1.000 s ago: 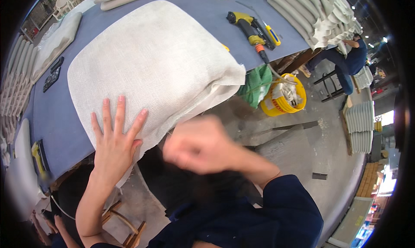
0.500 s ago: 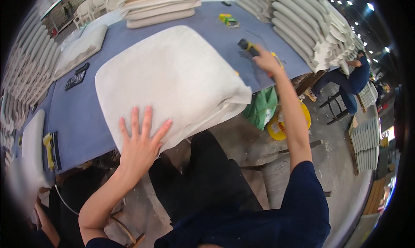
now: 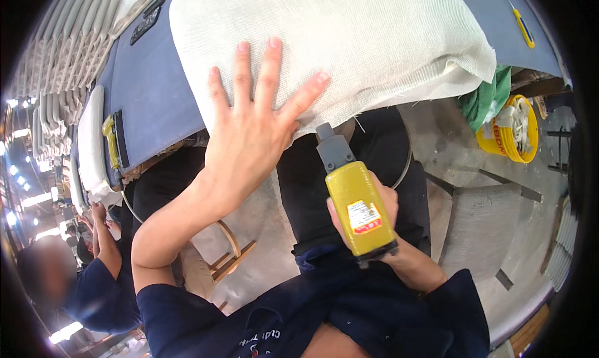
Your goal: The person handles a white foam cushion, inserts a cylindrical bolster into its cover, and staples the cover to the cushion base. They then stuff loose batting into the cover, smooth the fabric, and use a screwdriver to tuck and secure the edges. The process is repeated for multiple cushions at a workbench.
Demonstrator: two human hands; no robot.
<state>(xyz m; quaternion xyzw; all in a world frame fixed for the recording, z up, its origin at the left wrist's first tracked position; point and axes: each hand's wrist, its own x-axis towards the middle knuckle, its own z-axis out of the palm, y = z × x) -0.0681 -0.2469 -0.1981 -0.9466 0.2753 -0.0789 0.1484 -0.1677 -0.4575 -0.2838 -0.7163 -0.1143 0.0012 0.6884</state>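
A seat cushion (image 3: pixel 349 46) wrapped in off-white woven fabric lies on the blue table, its gathered fabric edge toward me. My left hand (image 3: pixel 249 127) rests on its near left part, fingers spread and the thumb stretched along the edge. In front of my body, my right hand (image 3: pixel 388 199) is wrapped round a yellow staple gun (image 3: pixel 347 180) with a grey nose. The nose points up at the cushion's near edge, close to my left thumb; whether it touches the fabric I cannot tell. Most of my right fingers are hidden behind the gun.
Another yellow staple gun (image 3: pixel 111 143) lies at the table's left edge, beside a white cushion (image 3: pixel 93 146). A yellow-handled tool (image 3: pixel 524 30) is at the far right. Below stand a yellow bucket (image 3: pixel 533 136) and a grey chair (image 3: pixel 480 221). A co-worker (image 3: pixel 103 295) sits at left.
My right hand has come from the table's far right side to in front of my body with the staple gun. My left hand stays flat on the cushion. The view has tilted downward.
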